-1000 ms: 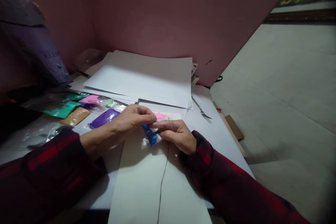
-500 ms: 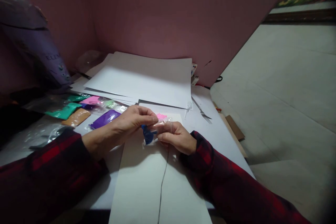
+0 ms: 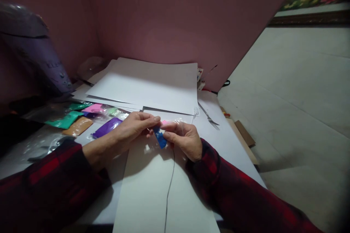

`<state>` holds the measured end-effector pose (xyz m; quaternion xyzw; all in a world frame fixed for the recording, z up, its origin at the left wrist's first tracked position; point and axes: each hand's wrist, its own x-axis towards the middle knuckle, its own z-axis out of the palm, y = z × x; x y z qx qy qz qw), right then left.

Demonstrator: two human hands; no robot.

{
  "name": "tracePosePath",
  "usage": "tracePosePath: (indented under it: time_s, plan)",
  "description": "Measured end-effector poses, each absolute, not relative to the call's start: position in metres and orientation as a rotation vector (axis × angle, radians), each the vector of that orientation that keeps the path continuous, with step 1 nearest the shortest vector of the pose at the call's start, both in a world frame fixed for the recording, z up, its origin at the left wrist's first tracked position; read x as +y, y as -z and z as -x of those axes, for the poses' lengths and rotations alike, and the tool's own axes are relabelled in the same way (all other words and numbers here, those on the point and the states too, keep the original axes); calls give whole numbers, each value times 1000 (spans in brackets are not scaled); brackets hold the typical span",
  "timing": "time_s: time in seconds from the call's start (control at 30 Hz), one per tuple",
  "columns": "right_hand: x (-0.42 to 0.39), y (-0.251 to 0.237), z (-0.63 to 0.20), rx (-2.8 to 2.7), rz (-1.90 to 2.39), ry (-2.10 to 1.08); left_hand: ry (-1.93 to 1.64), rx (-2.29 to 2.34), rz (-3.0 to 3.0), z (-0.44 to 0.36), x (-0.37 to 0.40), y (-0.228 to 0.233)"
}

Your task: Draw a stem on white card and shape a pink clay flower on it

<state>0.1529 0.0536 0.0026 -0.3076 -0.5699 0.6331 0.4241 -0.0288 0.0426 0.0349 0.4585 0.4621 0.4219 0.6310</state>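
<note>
Between both hands is a small clear plastic packet of blue clay (image 3: 160,139), held up over a pale sheet of paper (image 3: 144,193). My left hand (image 3: 133,125) pinches the packet's upper left edge between thumb and fingers. On the other side my right hand (image 3: 186,136) grips it, thumb on the blue part and fingers behind. Just beyond the fingers shows a bit of pink clay (image 3: 164,122), partly hidden by the right hand. A dark line (image 3: 169,185) runs down the paper toward me.
Packets of purple (image 3: 108,127), orange (image 3: 78,126) and green clay (image 3: 65,118) lie at the left. White sheets (image 3: 147,83) are stacked at the back. A metal fork (image 3: 208,116) rests near the table's right edge. A purple bag (image 3: 46,58) stands far left.
The blue packet has been turned and stretched, so more of its blue face shows. My right fingers have shifted onto it. The view has moved slightly.
</note>
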Motion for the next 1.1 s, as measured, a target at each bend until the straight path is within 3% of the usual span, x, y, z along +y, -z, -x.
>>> tracePosePath:
  time_s: [0.8,1.1]
  plan:
    - [56,-3,-153,-1455,675,-1552,-1004,1101,-945,25,42,-35]
    - [53,0,-154,-1479,682,-1738,-991,1075,-876,24,41,-35]
